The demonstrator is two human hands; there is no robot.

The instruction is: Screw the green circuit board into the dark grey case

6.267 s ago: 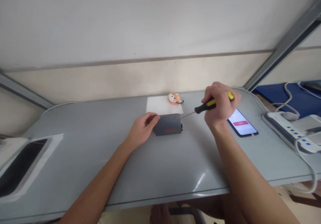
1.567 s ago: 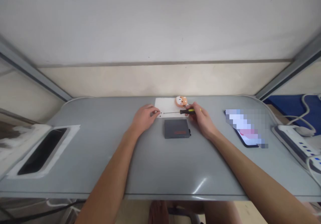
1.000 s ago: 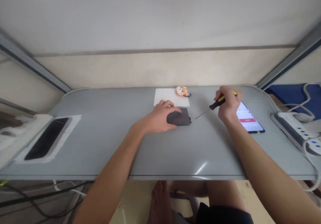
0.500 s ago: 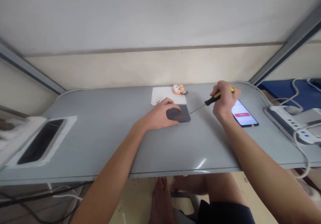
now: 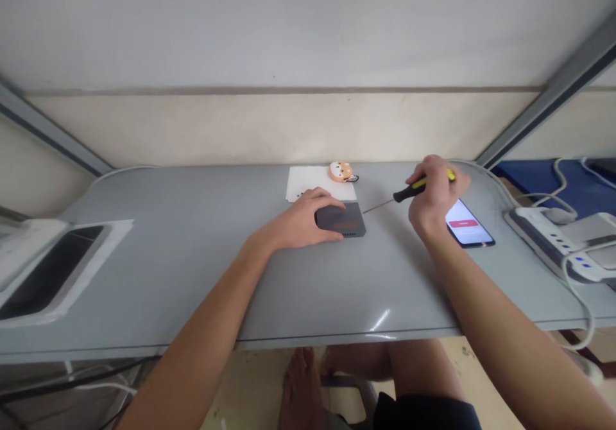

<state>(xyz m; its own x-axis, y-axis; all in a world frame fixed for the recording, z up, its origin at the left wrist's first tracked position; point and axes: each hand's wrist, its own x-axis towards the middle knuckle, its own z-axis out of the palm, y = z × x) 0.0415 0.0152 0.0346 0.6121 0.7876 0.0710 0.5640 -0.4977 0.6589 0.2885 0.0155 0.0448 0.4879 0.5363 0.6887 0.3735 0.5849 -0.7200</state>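
A small dark grey box (image 5: 353,219) with reddish lettering on top and slots along its front side lies flat on the grey desk. My left hand (image 5: 308,219) grips it from the left, thumb at the front edge and fingers over the back. My right hand (image 5: 436,189) is closed round a screwdriver (image 5: 409,191) with a black and yellow handle. The thin shaft points left and down, its tip at the right side of the box. Whether the tip touches the box or sits in a gap, I cannot tell.
Behind the box lie white paper (image 5: 308,183) and an orange-and-white animal-face case (image 5: 341,172). A lit phone (image 5: 466,224) is beside my right wrist, with a white power strip (image 5: 553,237) and cables farther right. At the left lies a dark-screened device (image 5: 52,269) on white sheets.
The view has shifted slightly. The screwdriver tip sits a little farther back along the box's right side; my left hand keeps its grip on the box.
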